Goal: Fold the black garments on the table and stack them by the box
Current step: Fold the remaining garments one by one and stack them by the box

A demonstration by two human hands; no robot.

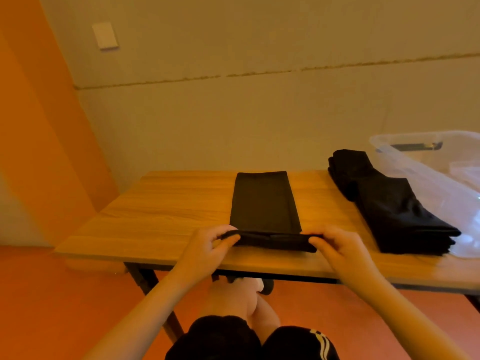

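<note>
This looks like a plain room in a home or a small workroom. The wall (259, 113) is bare and pale, with one white switch (105, 36). The floor (39, 294) is orange-red. A folding wooden tabletop (168, 203) stands by the wall, with a clear plastic box (415, 152) on it.

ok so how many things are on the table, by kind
long black garment being folded, near end pinched by left hand and right hand: 1
stack of folded black garments: 1, layers too dark to count
clear plastic box: 1
total: 3
</note>
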